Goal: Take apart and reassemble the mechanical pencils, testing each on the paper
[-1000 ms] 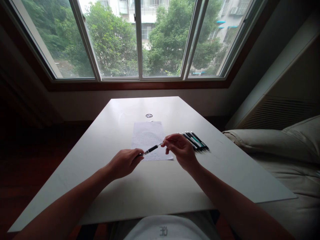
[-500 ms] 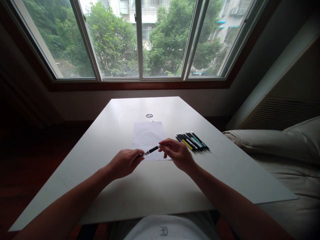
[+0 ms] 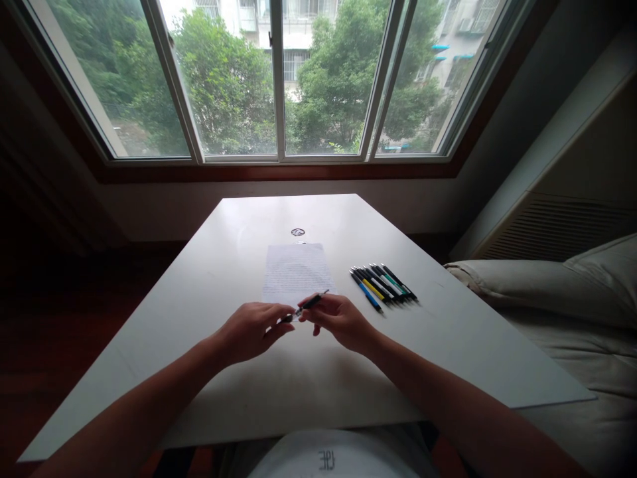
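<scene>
A dark pen (image 3: pixel 312 301) with a lighter middle section lies slantwise between my two hands, its thin tip pointing up and right. My left hand (image 3: pixel 256 328) pinches its lower left end between thumb and fingers. The fingers of my right hand (image 3: pixel 341 320) are closed around the pen nearer its tip. Both hands are above the near edge of a sheet of paper (image 3: pixel 296 269) covered in lines of writing. To the right, several pens (image 3: pixel 383 285) lie side by side in a slanted row, with blue, yellow, white and green barrels.
The white table (image 3: pixel 209 265) stretches toward the window (image 3: pixel 279 86). A small round dark-patterned mark or object (image 3: pixel 297 232) lies beyond the paper. A light-coloured sofa (image 3: pixel 552 312) stands along the right side.
My right hand has moved left and slightly down along the pen, closer to my left hand. The pen's thin tip now shows past my right fingers, and the blue pen in the row is uncovered.
</scene>
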`<state>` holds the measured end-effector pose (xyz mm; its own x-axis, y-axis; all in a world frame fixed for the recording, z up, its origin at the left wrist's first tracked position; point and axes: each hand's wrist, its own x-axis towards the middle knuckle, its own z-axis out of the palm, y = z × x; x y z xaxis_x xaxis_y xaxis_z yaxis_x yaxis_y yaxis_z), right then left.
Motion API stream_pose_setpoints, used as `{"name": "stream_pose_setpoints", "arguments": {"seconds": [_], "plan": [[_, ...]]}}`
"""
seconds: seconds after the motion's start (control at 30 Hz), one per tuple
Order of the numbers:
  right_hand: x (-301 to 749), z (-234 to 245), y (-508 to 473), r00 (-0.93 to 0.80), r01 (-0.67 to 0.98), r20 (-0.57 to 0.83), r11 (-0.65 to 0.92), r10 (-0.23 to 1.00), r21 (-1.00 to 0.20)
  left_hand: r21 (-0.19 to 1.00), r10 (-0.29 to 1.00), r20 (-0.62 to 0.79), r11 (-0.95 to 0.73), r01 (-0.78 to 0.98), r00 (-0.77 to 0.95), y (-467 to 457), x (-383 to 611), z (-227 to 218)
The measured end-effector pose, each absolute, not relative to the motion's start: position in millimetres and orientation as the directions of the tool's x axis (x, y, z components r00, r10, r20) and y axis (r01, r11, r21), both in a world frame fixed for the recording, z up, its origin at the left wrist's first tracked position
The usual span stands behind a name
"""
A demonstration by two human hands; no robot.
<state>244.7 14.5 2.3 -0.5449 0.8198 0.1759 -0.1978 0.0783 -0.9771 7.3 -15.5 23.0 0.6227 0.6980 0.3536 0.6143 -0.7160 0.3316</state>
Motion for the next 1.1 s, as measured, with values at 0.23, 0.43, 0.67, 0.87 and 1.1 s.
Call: {"name": "stream_pose_setpoints", "arguments": {"seconds": [0.23,0.43,0.67,0.87,1.1], "plan": [[259.1,16.8,23.3,-0.353,-0.176,0.222,0.169,0.909,-0.97,0.288,0.854,0.241,-0.516,0.807,0.461,-0.8,-38.7,47.3],[262.4,10.8,27.1,-0.245,-0.043,0.283,0.282,0.927,-0.959,0.399,0.893,-0.049,-0.394,0.828,0.448,9.9,-63.8,35.9],[258.8,10.5,21.2,-0.312,0.039,0.284,0.311,0.907,-0.95,0.416,0.867,-0.046,-0.435,0.799,0.496,13.5,-55.1,23.0],[258.9,9.7,19.9,-0.343,0.079,0.284,0.329,0.895,-0.941,0.379,0.875,-0.019,-0.442,0.813,0.484,14.0,-54.1,24.2],[258.4,9.0,21.1,-0.372,0.081,0.339,0.394,0.864,-0.916,0.334,0.908,-0.048,-0.379,0.863,0.417,13.3,-54.4,16.7]]}}
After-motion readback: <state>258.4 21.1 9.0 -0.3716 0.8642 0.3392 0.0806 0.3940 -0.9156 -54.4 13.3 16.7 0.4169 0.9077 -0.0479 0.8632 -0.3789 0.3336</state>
